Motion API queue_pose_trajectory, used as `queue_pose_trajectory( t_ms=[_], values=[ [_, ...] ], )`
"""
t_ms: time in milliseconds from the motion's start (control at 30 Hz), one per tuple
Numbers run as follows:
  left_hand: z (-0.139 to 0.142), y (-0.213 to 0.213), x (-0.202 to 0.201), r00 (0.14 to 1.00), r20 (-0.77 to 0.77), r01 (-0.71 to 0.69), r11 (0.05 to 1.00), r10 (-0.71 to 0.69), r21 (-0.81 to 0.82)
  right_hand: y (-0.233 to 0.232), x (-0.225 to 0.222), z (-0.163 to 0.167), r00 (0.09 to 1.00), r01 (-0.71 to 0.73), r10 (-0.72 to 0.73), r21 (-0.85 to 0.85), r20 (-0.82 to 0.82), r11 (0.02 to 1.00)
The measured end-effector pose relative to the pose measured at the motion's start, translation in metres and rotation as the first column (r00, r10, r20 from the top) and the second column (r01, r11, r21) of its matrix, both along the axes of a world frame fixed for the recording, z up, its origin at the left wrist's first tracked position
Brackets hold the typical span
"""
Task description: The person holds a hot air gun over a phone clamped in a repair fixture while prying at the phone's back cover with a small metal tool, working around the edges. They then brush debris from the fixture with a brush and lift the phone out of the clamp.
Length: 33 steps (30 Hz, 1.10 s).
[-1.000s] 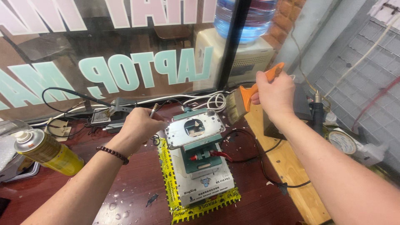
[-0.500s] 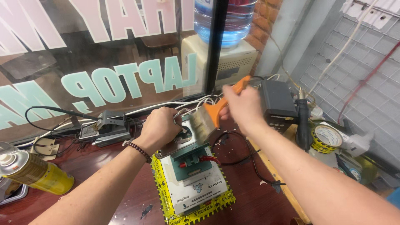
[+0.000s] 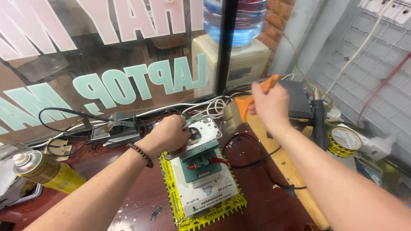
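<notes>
My left hand [image 3: 166, 136] is closed around a thin metal tool, its tip resting on a silver phone frame [image 3: 200, 136] clamped on a green-and-white fixture [image 3: 205, 175]. My right hand [image 3: 269, 105] grips an orange-handled brush [image 3: 244, 107], held in the air just right of the frame, bristles pointing left and down. The fixture sits on a white box edged with yellow-and-black tape [image 3: 201, 218] on a dark red table.
A yellow spray can [image 3: 45, 173] lies at the left. A small clamp tool [image 3: 117, 128] and cables sit by the window. A hot-air handle [image 3: 319, 124], tape roll [image 3: 344, 141] and black box [image 3: 299, 100] stand at the right. A water dispenser [image 3: 239, 51] is behind the glass.
My right hand has carried the brush from the far right toward the phone frame and then slightly back. My left hand has settled on the frame. The camera has moved closer.
</notes>
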State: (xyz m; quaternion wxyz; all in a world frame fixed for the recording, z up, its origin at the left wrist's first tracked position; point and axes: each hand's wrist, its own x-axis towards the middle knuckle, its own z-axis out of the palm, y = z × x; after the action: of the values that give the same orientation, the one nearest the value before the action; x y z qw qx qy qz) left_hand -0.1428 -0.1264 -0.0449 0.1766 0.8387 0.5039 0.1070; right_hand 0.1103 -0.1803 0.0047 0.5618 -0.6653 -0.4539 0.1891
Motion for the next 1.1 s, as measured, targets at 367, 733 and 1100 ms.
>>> queue_pose_trajectory(
  t_ms=[367,733,1100],
  values=[
    [0.007,0.042,0.029,0.976,0.216,0.002,0.999,-0.01,0.036,0.003,0.006,-0.002,0.998,0.057,-0.058,0.079,0.016,0.995],
    [0.007,0.062,0.078,0.989,-0.036,0.142,0.989,-0.144,-0.043,-0.044,0.018,-0.017,0.997,-0.024,0.025,0.002,-0.073,1.0],
    [0.032,0.042,0.021,0.94,0.268,-0.176,0.973,0.211,-0.149,-0.024,-0.019,0.006,0.972,-0.197,0.195,0.004,0.13,0.98]
  ],
)
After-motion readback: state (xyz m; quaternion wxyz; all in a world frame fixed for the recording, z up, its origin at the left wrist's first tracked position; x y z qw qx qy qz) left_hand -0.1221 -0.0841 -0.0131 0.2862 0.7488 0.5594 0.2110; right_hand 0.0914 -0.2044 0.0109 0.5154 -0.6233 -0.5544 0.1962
